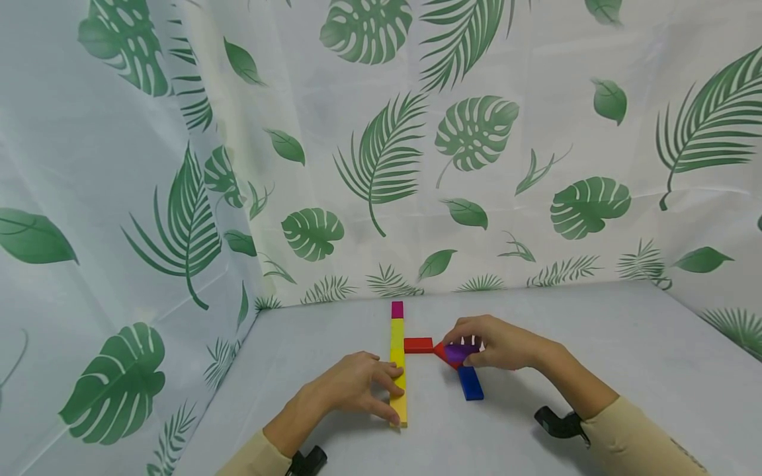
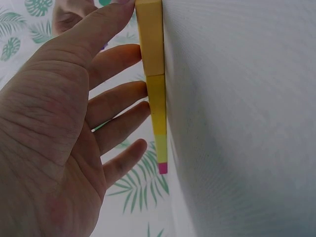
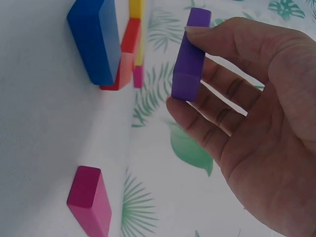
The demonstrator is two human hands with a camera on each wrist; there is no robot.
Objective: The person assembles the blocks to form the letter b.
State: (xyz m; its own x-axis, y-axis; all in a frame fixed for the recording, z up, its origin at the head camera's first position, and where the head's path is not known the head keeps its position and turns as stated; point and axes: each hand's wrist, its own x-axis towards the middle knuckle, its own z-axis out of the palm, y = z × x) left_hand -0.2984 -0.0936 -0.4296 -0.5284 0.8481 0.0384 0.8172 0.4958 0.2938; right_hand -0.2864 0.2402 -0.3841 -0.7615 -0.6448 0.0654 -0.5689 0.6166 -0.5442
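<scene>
My right hand (image 1: 497, 340) pinches a purple block (image 3: 190, 61) between thumb and fingertips, lifted off the table. Beneath and left of it lie a red triangular-looking block (image 1: 439, 349), partly covered by it, and a blue block (image 1: 471, 383). A red rectangular block (image 1: 419, 345) joins the triangle to a straight row of yellow blocks (image 1: 397, 337), which ends at the far side in a magenta block (image 1: 397, 309). My left hand (image 1: 351, 383) rests its fingertips on the near part of that row, fingers spread and only loosely bent.
A pink block (image 3: 88, 190) lies on the table by my right hand, mostly hidden in the head view. The white table (image 1: 297, 337) meets a leaf-printed curtain (image 1: 381, 251) at the back and sides. Each wrist wears a black camera mount (image 1: 559, 422).
</scene>
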